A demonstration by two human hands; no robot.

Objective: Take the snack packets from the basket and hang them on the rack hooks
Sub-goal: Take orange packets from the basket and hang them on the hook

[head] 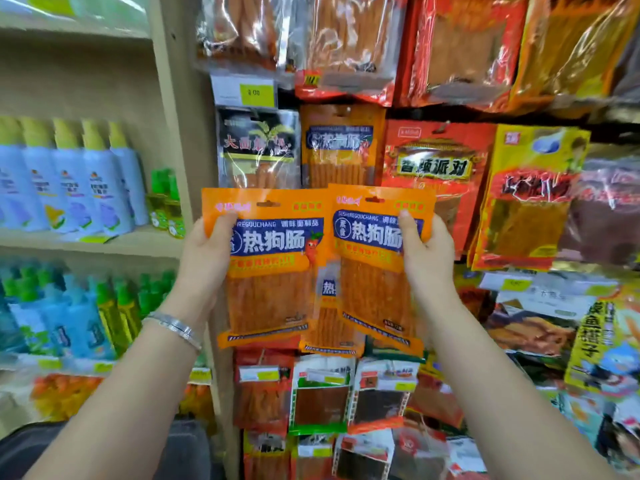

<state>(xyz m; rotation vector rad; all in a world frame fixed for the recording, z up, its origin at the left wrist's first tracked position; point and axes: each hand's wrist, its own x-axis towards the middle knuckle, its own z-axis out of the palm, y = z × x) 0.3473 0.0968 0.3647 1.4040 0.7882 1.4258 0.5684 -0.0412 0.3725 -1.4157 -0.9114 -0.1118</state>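
- Before the rack, two orange snack packets are held up side by side: the left packet [268, 268] and the right packet [375, 271], whose inner edge overlaps the left one.
- Left hand [204, 258]: grips the left packet at its upper left edge, thumb on the front.
- Right hand [429, 258]: grips the right packet at its upper right edge, thumb on the front.
- Third packet [329, 327]: shows low between and behind the two; whether a hand holds it cannot be told.
- Bracelet [176, 327]: on the left wrist.
- Hanging packet [341, 147]: same orange kind, on the rack just above the held pair, between a black packet [258, 147] and a red packet [436, 168].
- Bottles [69, 188]: in rows on the shelves at far left.
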